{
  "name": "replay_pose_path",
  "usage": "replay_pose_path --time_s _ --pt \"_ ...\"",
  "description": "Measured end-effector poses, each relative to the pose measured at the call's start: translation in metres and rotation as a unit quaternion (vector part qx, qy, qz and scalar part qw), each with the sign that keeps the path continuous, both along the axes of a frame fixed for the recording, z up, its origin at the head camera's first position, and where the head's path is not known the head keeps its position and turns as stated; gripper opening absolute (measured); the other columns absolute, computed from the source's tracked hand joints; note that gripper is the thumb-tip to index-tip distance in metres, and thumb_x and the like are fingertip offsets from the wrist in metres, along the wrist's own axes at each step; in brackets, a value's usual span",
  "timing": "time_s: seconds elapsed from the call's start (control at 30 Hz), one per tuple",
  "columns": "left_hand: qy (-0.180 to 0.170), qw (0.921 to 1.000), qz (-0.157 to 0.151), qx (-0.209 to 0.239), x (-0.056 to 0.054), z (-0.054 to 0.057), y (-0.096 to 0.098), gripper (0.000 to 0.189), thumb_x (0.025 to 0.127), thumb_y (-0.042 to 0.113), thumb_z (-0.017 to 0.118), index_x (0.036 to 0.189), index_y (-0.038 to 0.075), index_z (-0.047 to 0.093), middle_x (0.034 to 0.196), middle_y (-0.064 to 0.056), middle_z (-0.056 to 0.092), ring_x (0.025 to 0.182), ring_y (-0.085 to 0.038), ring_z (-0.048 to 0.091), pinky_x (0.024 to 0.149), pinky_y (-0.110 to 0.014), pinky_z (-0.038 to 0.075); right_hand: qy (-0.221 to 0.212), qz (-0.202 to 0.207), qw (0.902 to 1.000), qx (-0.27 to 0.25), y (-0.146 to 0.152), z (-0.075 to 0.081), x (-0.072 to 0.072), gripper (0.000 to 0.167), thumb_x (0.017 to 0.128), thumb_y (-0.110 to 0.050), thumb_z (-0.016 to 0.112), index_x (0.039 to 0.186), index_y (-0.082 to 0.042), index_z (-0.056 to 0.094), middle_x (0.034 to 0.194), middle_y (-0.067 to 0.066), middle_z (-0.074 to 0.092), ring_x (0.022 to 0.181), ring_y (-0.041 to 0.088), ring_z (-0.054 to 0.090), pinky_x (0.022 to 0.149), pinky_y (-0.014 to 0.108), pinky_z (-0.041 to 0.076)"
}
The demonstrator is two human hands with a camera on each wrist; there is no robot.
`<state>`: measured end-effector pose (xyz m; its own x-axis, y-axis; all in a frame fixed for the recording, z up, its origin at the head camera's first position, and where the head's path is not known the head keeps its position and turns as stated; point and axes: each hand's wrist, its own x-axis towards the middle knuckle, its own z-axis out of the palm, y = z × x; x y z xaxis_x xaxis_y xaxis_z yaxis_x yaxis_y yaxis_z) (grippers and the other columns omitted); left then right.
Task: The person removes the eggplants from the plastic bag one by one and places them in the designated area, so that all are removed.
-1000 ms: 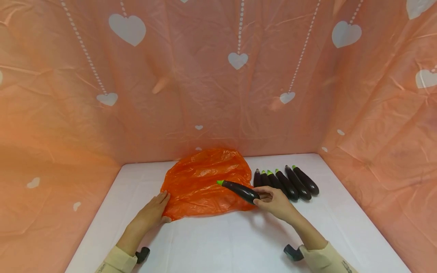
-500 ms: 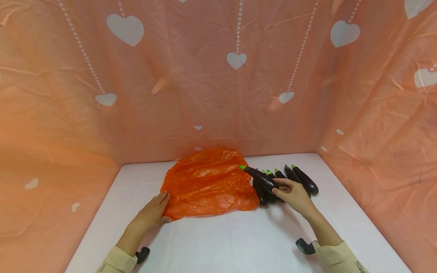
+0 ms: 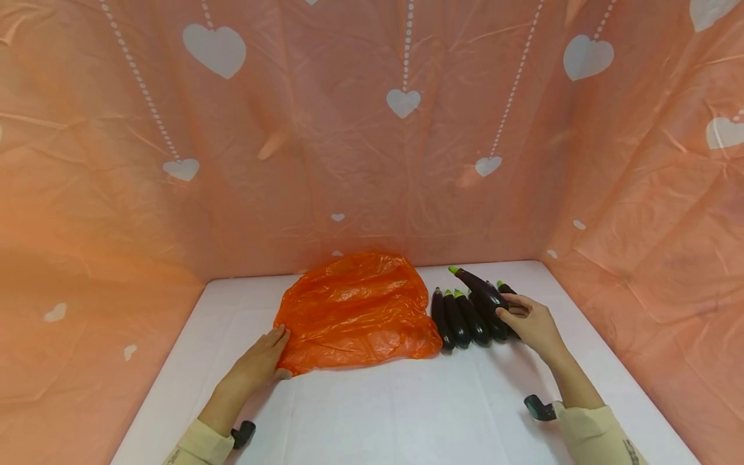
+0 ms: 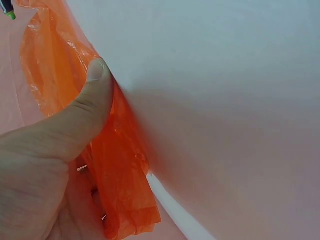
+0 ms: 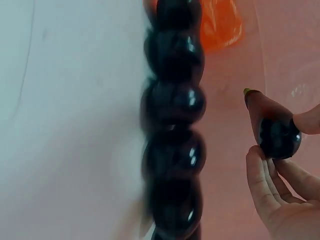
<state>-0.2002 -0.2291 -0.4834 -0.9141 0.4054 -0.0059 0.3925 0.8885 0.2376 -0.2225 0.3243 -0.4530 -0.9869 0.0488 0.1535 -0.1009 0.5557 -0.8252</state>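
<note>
A crumpled orange plastic bag (image 3: 354, 310) lies flat on the white table. My left hand (image 3: 259, 359) rests on its left edge, fingers straight; in the left wrist view the thumb (image 4: 82, 112) lies along the bag (image 4: 125, 185). My right hand (image 3: 531, 323) holds a dark eggplant (image 3: 479, 284) by its thick end, with the green stem pointing away to the left. In the right wrist view thumb and fingers grip that eggplant (image 5: 280, 137). Beneath it a row of several eggplants (image 3: 456, 321) stands side by side, partly hidden by the held one and the hand.
The white table (image 3: 360, 413) reaches forward to a pinkish-orange curtain (image 3: 372, 194) printed with white hearts, which also encloses both sides. The row of eggplants lies right beside the bag's right edge. Dark wrist-worn devices (image 3: 539, 408) hang under the sleeves.
My right hand has carried the eggplant rightward from over the bag to above the right part of the row. The left hand has stayed on the bag's edge.
</note>
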Motion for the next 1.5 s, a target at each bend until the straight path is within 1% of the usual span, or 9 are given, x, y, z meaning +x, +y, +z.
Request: replay_pose_path --time_s 0.1,0.27,0.33,0.43,0.57,0.7,0.87,1.23,1.5 --pt "0.000 1.0000 0.001 0.000 0.000 0.001 0.001 0.088 0.086 0.025 0.088 0.150 -0.019 0.046 0.159 -0.039 0.042 0.146 -0.055 0.044 0.122 -0.062 0.038 0.010 -0.019 0.9997 0.014 0.010 -0.003 -0.002 0.050 0.101 -0.015 0.076 0.141 0.011 0.062 0.130 0.034 0.068 0.098 -0.007 0.066 0.078 0.005 0.052" --pt "-0.002 1.0000 0.002 0.000 0.001 0.001 0.001 0.089 0.087 0.027 0.087 0.150 -0.019 0.046 0.159 -0.039 0.042 0.146 -0.055 0.044 0.122 -0.062 0.037 0.026 -0.049 0.9973 0.049 0.025 -0.009 -0.005 0.048 0.101 -0.016 0.075 0.138 0.012 0.063 0.123 0.037 0.069 0.112 0.042 0.074 0.072 0.007 0.051" --pt "-0.001 1.0000 0.001 0.000 0.001 0.001 0.001 0.089 0.087 0.028 0.087 0.150 -0.019 0.046 0.159 -0.039 0.042 0.146 -0.055 0.044 0.122 -0.062 0.037 0.030 -0.058 0.9964 0.055 0.031 -0.011 -0.006 0.047 0.101 -0.016 0.074 0.137 0.012 0.064 0.121 0.037 0.070 0.114 0.049 0.071 0.070 0.007 0.051" --pt "0.001 1.0000 -0.001 -0.002 0.001 0.001 0.001 0.088 0.087 0.028 0.087 0.150 -0.019 0.047 0.159 -0.039 0.042 0.145 -0.056 0.045 0.122 -0.062 0.038 0.034 -0.076 0.9946 0.062 0.040 -0.014 -0.008 0.046 0.100 -0.016 0.075 0.136 0.012 0.065 0.119 0.036 0.071 0.108 0.043 0.074 0.067 0.008 0.050" --pt "0.003 1.0000 -0.002 -0.005 0.000 0.001 0.000 0.088 0.087 0.028 0.087 0.150 -0.018 0.047 0.159 -0.038 0.042 0.145 -0.056 0.045 0.122 -0.062 0.038 0.031 -0.094 0.9929 0.067 0.051 -0.017 -0.012 0.048 0.100 -0.018 0.075 0.137 0.011 0.065 0.118 0.035 0.072 0.097 0.021 0.075 0.066 0.008 0.050" --pt "0.008 0.9999 -0.004 -0.005 0.000 0.001 0.000 0.088 0.087 0.028 0.087 0.150 -0.018 0.047 0.159 -0.039 0.043 0.144 -0.056 0.045 0.121 -0.062 0.039 0.023 -0.110 0.9913 0.069 0.062 -0.019 -0.014 0.049 0.101 -0.021 0.074 0.138 0.010 0.065 0.120 0.035 0.072 0.087 -0.003 0.064 0.066 0.008 0.048" --pt "0.001 1.0000 0.003 -0.002 0.001 0.002 0.001 0.088 0.087 0.028 0.087 0.150 -0.018 0.047 0.159 -0.038 0.042 0.145 -0.056 0.045 0.121 -0.063 0.039 0.010 -0.123 0.9900 0.067 0.074 -0.022 -0.016 0.050 0.102 -0.024 0.071 0.138 0.010 0.065 0.122 0.034 0.072 0.078 -0.022 0.049 0.068 0.008 0.045" --pt "-0.006 0.9999 0.012 0.006 0.000 -0.002 0.000 0.088 0.087 0.027 0.087 0.152 -0.017 0.046 0.160 -0.037 0.042 0.146 -0.055 0.044 0.120 -0.063 0.039 -0.040 -0.126 0.9886 0.072 0.095 -0.030 -0.015 0.053 0.103 -0.027 0.067 0.138 0.013 0.061 0.124 0.035 0.071 0.086 -0.003 0.055 0.070 0.015 0.045" --pt "-0.010 0.9998 0.017 0.009 0.000 -0.002 0.000 0.089 0.087 0.025 0.088 0.152 -0.017 0.045 0.161 -0.037 0.041 0.147 -0.055 0.042 0.121 -0.063 0.039 -0.046 -0.124 0.9896 0.056 0.103 -0.037 -0.014 0.053 0.103 -0.022 0.069 0.136 0.018 0.059 0.121 0.036 0.071 0.082 -0.011 0.050 0.070 0.013 0.043"
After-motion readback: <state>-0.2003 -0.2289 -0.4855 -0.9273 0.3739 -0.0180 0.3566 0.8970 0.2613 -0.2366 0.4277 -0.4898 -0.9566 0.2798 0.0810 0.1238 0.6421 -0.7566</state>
